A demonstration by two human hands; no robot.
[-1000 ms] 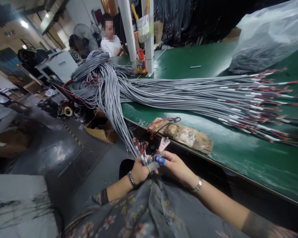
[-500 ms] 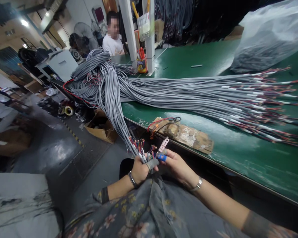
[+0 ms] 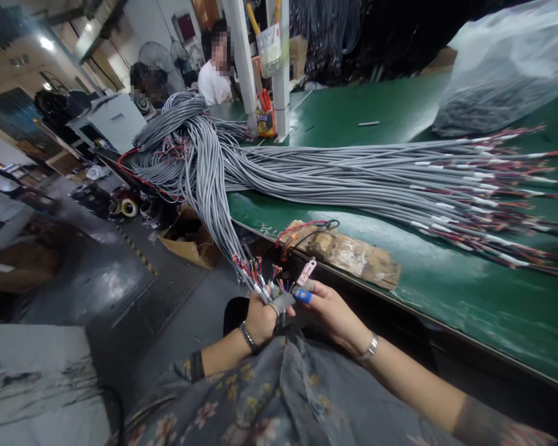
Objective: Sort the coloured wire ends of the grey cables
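My left hand (image 3: 263,319) is closed round the ends of several grey cables (image 3: 214,204) that hang down from the green table (image 3: 400,260); their stripped coloured wires (image 3: 255,272) fan out above my fist. My right hand (image 3: 332,313) is closed too, pinching a small tool with a pink handle (image 3: 305,272) right beside the wire ends; one fingertip wears a blue cover (image 3: 302,295). A big bundle of grey cables (image 3: 353,176) lies across the table, its coloured ends at the right.
A worn wooden block (image 3: 348,253) with red and black wires sits at the table's near edge. A plastic bag (image 3: 497,68) lies at the back right. White posts (image 3: 242,62) stand behind. A person in white (image 3: 214,80) sits far off. A cardboard box (image 3: 188,238) lies on the floor.
The wire ends in my left hand have risen a little and spread out. The distant person has shifted to the right. My hands stay in about the same spot.
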